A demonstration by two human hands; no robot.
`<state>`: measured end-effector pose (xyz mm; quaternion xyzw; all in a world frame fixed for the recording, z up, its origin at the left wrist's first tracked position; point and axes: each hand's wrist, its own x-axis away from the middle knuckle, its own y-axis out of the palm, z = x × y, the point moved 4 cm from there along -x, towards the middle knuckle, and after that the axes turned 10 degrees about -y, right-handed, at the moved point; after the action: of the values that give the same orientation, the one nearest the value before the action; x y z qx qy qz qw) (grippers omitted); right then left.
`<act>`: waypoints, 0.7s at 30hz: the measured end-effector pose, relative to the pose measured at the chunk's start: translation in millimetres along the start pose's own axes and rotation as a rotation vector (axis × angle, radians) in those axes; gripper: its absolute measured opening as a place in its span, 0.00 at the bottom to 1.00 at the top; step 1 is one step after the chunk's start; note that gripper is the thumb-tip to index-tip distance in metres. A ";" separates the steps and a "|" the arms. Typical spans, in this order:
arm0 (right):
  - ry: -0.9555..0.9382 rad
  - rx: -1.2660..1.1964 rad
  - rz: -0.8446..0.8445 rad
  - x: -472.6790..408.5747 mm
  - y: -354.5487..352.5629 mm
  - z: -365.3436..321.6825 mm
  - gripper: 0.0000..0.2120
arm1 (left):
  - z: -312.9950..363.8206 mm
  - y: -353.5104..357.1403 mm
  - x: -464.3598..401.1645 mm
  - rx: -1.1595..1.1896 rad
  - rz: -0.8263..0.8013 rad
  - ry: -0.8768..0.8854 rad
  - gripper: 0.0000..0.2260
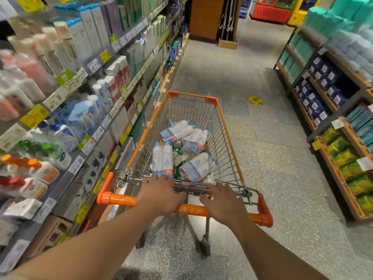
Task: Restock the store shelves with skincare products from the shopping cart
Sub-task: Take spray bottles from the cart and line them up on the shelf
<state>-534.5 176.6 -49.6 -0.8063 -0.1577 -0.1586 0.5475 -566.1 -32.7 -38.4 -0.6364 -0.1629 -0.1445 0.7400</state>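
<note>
An orange-trimmed wire shopping cart (pixel 228 136) stands in the aisle straight ahead of me. Inside lie several twin packs of white spray cans with blue caps (pixel 162 158), some upright, some on their sides, plus small green items beneath. My left hand (pixel 159 194) rests on the orange handle (pixel 119 199), fingers stretched forward over the wire flap. My right hand (pixel 224 203) rests on the same handle further right, fingers also extended. The skincare shelves (pixel 80 158) run along my left, packed with bottles, tubes and boxes.
Tissue and blue packs fill wooden shelves (pixel 333 112) on the right. Speckled aisle floor (pixel 262 158) stretches ahead, with a yellow sticker (pixel 255 100). A brown pillar (pixel 205 17) and a cardboard display stand (pixel 228 42) sit at the aisle's far end.
</note>
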 end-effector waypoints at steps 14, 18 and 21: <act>0.017 0.010 0.083 -100.3 -43.6 -18.6 0.35 | -2.5 -41.2 -109.7 -0.015 0.010 0.014 0.36; 0.012 0.020 0.096 -127.3 -60.6 -20.6 0.34 | 2.1 -53.7 -141.1 -0.022 0.021 0.014 0.36; 0.012 0.038 0.083 -150.2 -73.8 -19.6 0.34 | 6.1 -62.2 -164.3 -0.024 0.029 0.019 0.36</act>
<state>-702.9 172.1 -45.7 -0.8006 -0.1239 -0.1375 0.5699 -741.4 -34.8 -51.7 -0.6462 -0.1446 -0.1417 0.7358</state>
